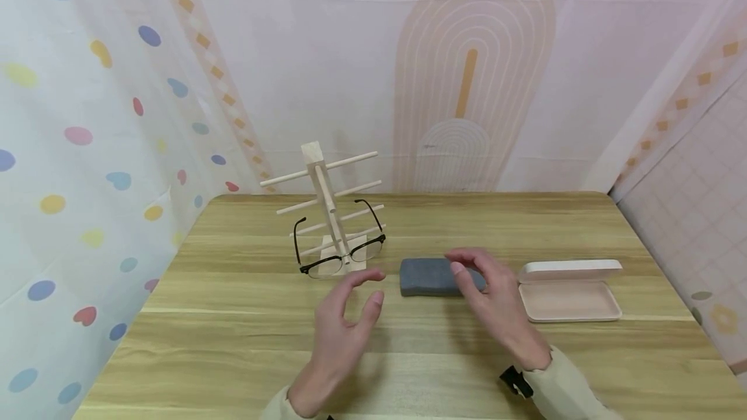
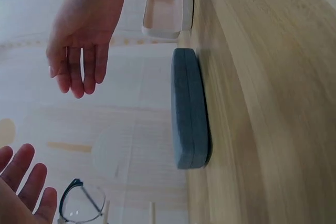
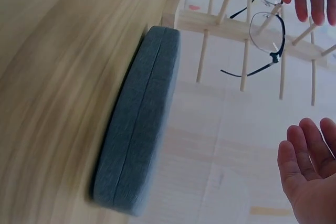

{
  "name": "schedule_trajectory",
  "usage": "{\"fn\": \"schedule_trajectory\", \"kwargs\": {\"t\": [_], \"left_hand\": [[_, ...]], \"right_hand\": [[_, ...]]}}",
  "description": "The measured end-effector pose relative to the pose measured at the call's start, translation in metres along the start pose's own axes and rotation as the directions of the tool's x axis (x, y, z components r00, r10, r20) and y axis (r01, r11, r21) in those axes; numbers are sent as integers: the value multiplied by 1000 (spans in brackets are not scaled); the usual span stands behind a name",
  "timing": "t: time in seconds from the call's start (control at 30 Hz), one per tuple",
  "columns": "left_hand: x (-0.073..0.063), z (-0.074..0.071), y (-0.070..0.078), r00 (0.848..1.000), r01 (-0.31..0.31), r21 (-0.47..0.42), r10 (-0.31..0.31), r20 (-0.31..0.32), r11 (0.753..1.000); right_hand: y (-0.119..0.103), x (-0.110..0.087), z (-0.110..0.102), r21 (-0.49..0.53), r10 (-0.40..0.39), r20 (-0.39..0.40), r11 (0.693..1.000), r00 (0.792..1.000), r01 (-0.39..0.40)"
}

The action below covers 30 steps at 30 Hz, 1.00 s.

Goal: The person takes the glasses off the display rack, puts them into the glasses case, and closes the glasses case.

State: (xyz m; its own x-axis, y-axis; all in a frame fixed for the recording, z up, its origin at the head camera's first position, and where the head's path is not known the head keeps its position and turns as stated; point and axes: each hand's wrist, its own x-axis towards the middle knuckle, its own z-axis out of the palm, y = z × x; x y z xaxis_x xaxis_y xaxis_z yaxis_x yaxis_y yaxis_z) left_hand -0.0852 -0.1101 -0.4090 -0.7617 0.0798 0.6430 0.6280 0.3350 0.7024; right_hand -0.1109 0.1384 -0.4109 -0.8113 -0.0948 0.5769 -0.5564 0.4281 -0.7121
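A closed blue-grey glasses case (image 1: 428, 277) lies on the wooden table, its seam facing front in both wrist views. Over its right end, overlapping it in the head view, hovers my right hand (image 1: 495, 297), fingers loosely bent and holding nothing. My left hand (image 1: 344, 329) is raised left of the case, thumb and fingers apart around air. Just beyond it, black half-rim eyeglasses (image 1: 344, 259) hang on a wooden display stand (image 1: 324, 186), temples pointing back. The right wrist view shows a lens rim (image 3: 268, 31) against the stand's pegs.
To the right stands an open white case (image 1: 569, 302) with a pale pink inside and its lid tilted up. A patterned curtain (image 1: 327, 50) hangs behind the table (image 1: 233, 329). A black strap (image 1: 516, 381) sits at the right cuff.
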Motion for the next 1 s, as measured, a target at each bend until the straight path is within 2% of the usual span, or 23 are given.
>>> {"fn": "schedule_trajectory", "kwargs": {"t": [0.27,0.43,0.53,0.77,0.9,1.0], "left_hand": [[1,-21,4,995,-81,-14,80,-58,997],[7,-34,-1,977,-171,-10,168,-128,985],[10,-43,-4,966,-204,-22,198,-165,979],[14,-61,-11,953,-186,-35,172,-251,982],[14,-69,-14,946,-129,46,137,-296,991],[15,-74,-16,943,-83,132,121,-310,988]], "right_hand": [[-4,6,10,34,-28,-7,999,1000,28],[-5,10,18,72,-72,-15,995,997,73],[-7,13,22,87,-72,-5,994,997,73],[-11,19,32,79,-78,9,994,997,77],[-13,23,37,74,-66,12,995,998,65],[-15,25,39,67,-36,25,997,999,35]]}}
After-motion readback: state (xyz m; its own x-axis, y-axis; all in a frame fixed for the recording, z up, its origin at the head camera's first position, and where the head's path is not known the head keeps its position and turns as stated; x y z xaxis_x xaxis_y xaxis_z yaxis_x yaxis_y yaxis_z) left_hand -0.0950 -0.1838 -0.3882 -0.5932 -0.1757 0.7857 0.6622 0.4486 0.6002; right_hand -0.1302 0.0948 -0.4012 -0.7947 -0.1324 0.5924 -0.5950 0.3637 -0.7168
